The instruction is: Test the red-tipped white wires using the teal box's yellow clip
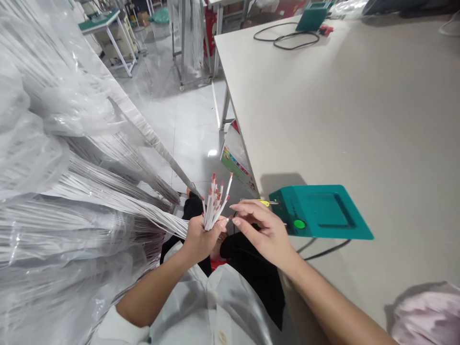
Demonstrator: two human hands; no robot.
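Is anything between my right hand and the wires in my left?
Nothing visible stands between them: your right hand has its fingertips close beside the white wires gripped in your left hand.

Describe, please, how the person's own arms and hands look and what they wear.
The left hand and right hand wear no gloves, and no watch shows at either wrist. Both forearms are bare. A whitish sleeve ends near the left elbow; the right arm's sleeve is out of view.
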